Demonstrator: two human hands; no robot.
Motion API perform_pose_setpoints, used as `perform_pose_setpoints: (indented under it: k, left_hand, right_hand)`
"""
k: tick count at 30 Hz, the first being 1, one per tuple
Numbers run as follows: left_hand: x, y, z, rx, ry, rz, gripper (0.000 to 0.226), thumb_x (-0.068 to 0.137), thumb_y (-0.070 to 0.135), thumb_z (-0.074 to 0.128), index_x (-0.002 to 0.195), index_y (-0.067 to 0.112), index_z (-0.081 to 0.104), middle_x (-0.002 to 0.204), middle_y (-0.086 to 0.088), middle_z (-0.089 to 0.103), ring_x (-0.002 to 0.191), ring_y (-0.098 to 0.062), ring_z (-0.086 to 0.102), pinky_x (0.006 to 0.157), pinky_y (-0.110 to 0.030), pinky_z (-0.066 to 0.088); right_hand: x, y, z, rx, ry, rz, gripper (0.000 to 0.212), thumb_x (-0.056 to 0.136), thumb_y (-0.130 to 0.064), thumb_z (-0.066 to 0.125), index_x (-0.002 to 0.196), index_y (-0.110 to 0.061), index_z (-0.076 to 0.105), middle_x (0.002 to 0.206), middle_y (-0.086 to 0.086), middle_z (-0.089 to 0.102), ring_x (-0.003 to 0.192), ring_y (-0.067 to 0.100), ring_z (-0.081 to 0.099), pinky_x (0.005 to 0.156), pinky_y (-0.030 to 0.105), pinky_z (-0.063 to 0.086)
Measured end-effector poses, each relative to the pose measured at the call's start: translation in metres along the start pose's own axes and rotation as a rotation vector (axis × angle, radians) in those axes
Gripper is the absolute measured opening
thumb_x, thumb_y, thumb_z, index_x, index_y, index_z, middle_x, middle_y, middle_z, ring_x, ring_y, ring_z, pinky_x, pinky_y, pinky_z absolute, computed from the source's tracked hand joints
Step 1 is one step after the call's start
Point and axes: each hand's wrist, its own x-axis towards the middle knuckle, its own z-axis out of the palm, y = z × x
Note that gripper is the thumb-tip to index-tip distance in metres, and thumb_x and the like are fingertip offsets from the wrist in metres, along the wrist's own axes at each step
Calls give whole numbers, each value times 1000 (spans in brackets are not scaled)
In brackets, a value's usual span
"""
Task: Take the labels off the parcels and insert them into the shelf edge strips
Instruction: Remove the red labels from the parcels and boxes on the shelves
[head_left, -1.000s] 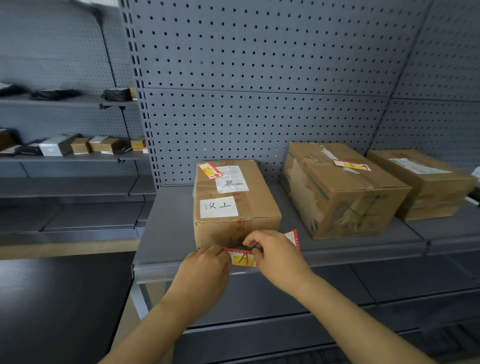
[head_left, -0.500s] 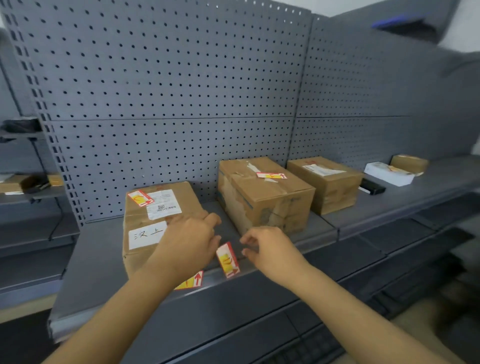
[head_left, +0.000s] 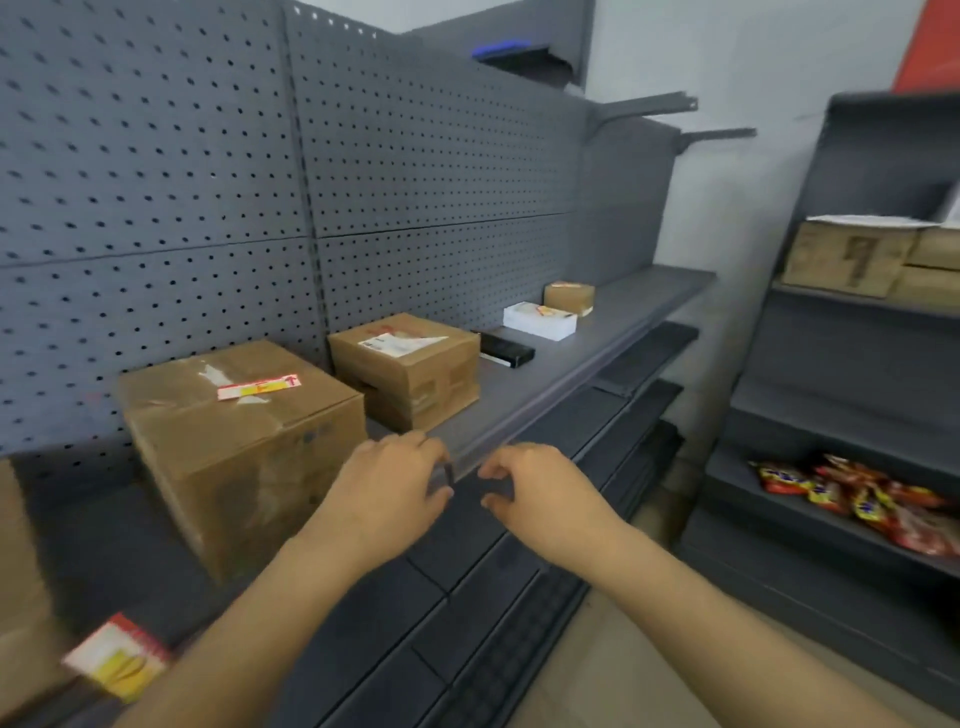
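At the front edge of the shelf (head_left: 571, 358), both hands hover close together over the edge strip (head_left: 524, 426), the left hand (head_left: 387, 486) with fingers curled near the strip's end and the right hand (head_left: 540, 493) just beside it, thumb and forefinger bent toward each other with a gap between. Neither seems to grasp anything, though the view is blurred and I cannot tell for sure whether a small dark piece sits at the left fingertips. The next label (head_left: 258, 387), red, white and yellow, lies on top of the near box (head_left: 234, 441), behind and to the left of the hands. Another label (head_left: 117, 657) hangs tilted at the lower left, by the shelf front, and it looks only partly seated, so it may drop out if an arm brushes it; the left forearm passes near it. The box label appears stuck down under tape in part, so pulling fast could tear it or lift cardboard with it. A label bent in peeling would likely jam or buckle when slid into the narrow strip. The box stands near the shelf edge, and tugging without bracing it might drag it forward. A further box (head_left: 410, 364) behind also carries paperwork, so picking the wrong sheet is a risk.
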Motion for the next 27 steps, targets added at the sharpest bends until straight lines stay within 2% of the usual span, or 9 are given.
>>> perform_pose_setpoints:
  k: [8,13,27]
  left_hand:
    - [122,64,46,-74,-86,54,30,91,37,55,118,24,57,116,3,62,106,-16,58,89,-34,48]
    - [184,88,73,-98,-98,83,25,90,37,56,111,24,57,110,4,62,100,-17,59,81,-30,43]
    - [382,91,163,-163,-135,151,29,89,38,58,115,24,58,114,3,63,102,-18,59,84,-30,44]
  right_hand:
    - [30,122,-48,-75,-9,123,32,89,-26,61,119,-17,60,120,6,61,109,25,57,93,40,48]
    - [58,177,-60,-81,-1,162,32,90,-25,60,120,-16,59,121,7,60,112,25,55,94,40,48]
    - [197,326,-73,-141,1,278,28,90,-25,59,117,-17,61,119,6,61,110,26,56,92,42,49]
